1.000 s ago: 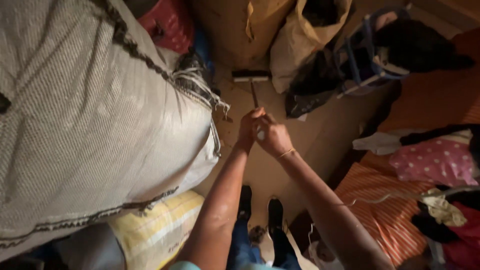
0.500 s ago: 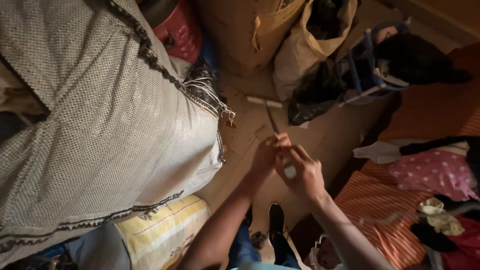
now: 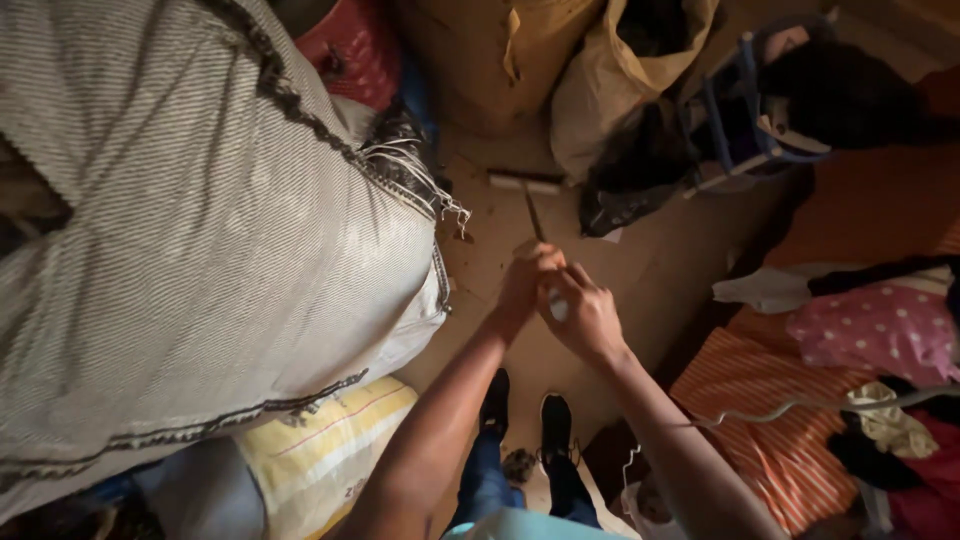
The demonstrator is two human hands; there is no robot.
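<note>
Wooden and thin, the broom handle runs away from the fingers toward the far end of the bare floor, its long axis pointing straight ahead of the person and leaning slightly left. Both hands are closed around its near end: the left hand wraps the stick a little higher and farther out, and the right hand grips just below and closer to the body, the two touching each other. At the far end of the stick, the pale broom head lies crosswise on the floor, at right angles to the handle. Directly below the hands stand the person's dark shoes, toes forward. To the left, a large grey woven sack bulges almost up to the left forearm, with a frayed fringe at its seam; a yellow-and-white sack lies beneath it. Beyond the broom head stand a tan sack and an open pale bag, what is in it dark and too dim to tell. To the right lie an orange striped cloth and a pink dotted cushion.
</note>
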